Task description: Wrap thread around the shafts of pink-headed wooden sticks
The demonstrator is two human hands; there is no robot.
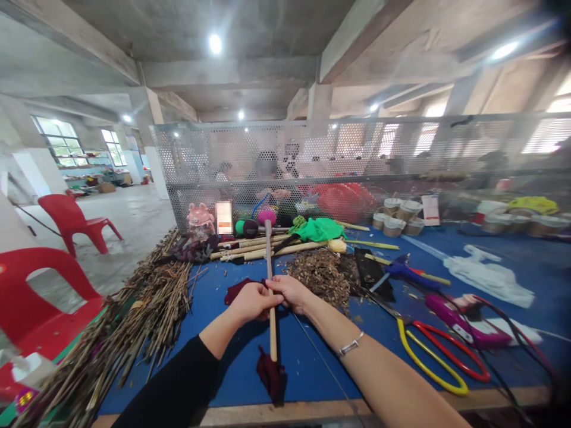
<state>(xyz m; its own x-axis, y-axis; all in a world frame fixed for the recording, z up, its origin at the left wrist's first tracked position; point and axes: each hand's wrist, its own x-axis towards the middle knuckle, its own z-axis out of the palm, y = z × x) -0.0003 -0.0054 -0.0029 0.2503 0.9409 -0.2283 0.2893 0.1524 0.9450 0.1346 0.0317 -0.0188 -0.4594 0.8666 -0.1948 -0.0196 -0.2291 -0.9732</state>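
Observation:
In the head view a wooden stick (273,336) points away from me over the blue tabletop. A bright pink ball (267,217) appears at its far end, and greyish wrapping (268,255) covers its upper part. My left hand (253,302) pinches the stick near its middle, where the wrapping meets bare wood. From the other side my right hand (289,292) closes on it at the same spot, fingers touching those of the left. One dark maroon cloth piece (270,375) lies by the stick's near end; another maroon piece (241,290) lies behind my left hand.
Thin twigs (156,321) are heaped on the left. Behind my hands lie brown shreds (319,273), more sticks (250,252) and green cloth (319,230). To the right are large scissors (432,362), a purple tool (468,324) with cords, and white plastic (491,276). A perforated metal screen (357,142) stands behind.

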